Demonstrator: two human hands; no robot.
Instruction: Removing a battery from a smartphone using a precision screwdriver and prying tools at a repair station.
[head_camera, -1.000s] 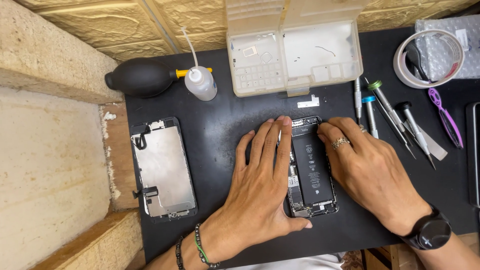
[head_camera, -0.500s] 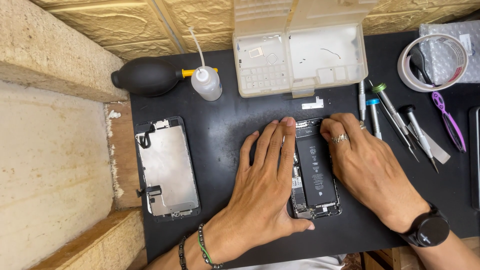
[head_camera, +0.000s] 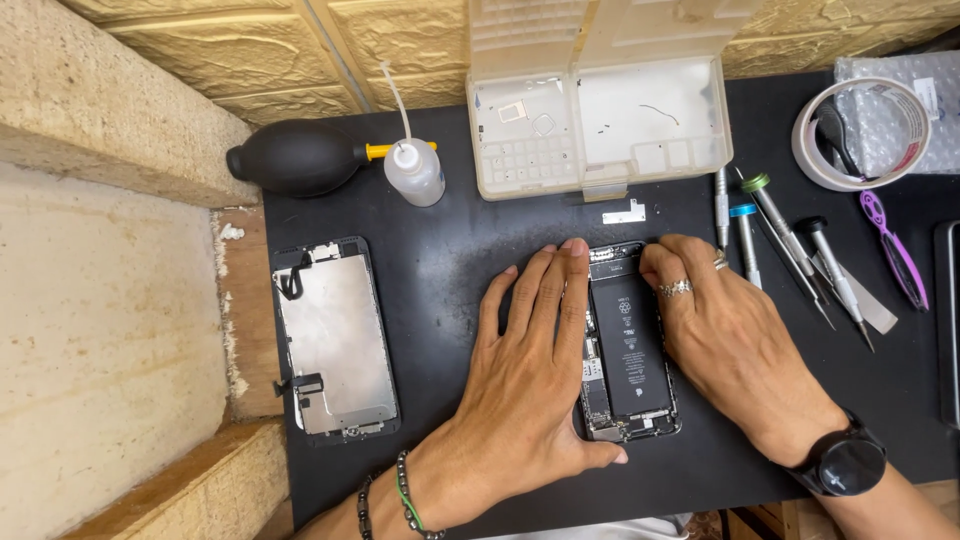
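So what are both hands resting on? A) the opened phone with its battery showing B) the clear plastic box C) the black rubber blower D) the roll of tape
A: the left hand and the right hand lie on either side of the opened phone, whose black battery shows between them.

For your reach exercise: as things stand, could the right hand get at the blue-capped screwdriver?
Probably yes. The right hand rests on the open phone, and the blue-capped screwdriver lies just beside its fingers on the mat, with nothing between them.
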